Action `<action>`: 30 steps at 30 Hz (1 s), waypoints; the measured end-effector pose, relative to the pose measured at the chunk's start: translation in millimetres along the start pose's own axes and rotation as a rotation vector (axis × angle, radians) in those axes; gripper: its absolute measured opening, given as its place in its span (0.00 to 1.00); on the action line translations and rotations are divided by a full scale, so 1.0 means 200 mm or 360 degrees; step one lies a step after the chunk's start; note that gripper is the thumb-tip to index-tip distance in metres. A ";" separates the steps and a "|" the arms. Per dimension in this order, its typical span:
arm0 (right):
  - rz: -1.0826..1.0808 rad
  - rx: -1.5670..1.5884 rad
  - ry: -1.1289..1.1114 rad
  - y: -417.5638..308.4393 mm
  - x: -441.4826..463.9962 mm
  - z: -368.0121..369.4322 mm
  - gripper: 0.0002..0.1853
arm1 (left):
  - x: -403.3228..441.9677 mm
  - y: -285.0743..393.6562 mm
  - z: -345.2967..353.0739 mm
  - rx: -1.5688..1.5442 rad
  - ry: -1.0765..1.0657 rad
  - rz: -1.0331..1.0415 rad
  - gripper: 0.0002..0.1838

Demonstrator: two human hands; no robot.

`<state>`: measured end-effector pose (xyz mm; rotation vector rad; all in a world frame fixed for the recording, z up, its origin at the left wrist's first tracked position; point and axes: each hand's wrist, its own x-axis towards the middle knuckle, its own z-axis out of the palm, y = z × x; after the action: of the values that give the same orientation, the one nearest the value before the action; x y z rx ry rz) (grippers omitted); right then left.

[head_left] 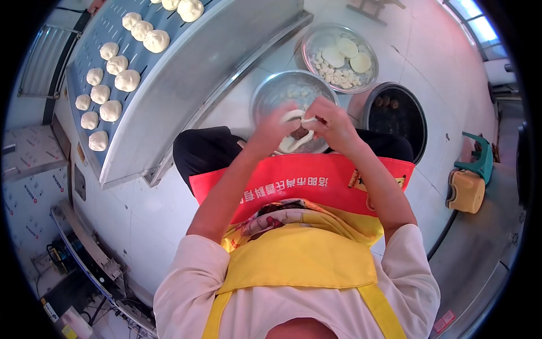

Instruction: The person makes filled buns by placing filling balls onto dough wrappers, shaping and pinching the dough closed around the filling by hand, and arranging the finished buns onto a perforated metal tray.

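Observation:
Over a metal basin (262, 96), a round of white dough (304, 140) with a brown ball of filling (299, 133) inside is held between both hands. My left hand (272, 131) is curled at the dough's left edge; its fingers are slightly blurred. My right hand (332, 125) pinches the upper right rim of the dough between bent fingers. The dough is partly folded up around the filling, which shows through the opening. Small white bits lie in the basin behind the hands.
A second basin (305, 56) holds flat dough rounds (346, 47) and small dough pieces (333, 72). A black tub (402, 127) with a few brown balls (386, 101) stands at right. Shaped buns (117, 65) sit in rows on a slotted metal table (149, 73). A green stool (480, 152) is farther right.

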<state>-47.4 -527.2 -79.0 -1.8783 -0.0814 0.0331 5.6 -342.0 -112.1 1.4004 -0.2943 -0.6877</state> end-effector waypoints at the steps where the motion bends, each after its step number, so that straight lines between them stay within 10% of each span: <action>1: 0.0155 0.0063 0.0069 0.00 0.00 0.01 0.06 | 0.00 0.00 0.01 0.0064 0.0106 0.0012 0.21; 15: 0.0002 0.0079 0.0236 0.02 -0.04 0.04 0.06 | 0.11 0.01 -0.04 0.0875 -0.0245 0.0351 0.19; 18: 0.0367 0.0342 0.0437 -0.02 -0.01 0.05 0.06 | 0.07 0.01 0.07 -0.0819 0.0281 -0.0078 0.18; 23: 0.0688 0.0418 0.0247 0.03 -0.03 0.06 0.06 | 0.02 -0.13 0.08 -0.0617 0.0216 -0.0195 0.15; 30: 0.0169 0.0059 0.0137 -0.02 -0.07 0.05 0.05 | 0.02 -0.07 0.02 0.0051 -0.0136 -0.0124 0.13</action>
<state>-61.2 -517.3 -78.2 -1.8430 0.0776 0.0262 3.8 -347.7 -125.7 1.4210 -0.3205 -0.8118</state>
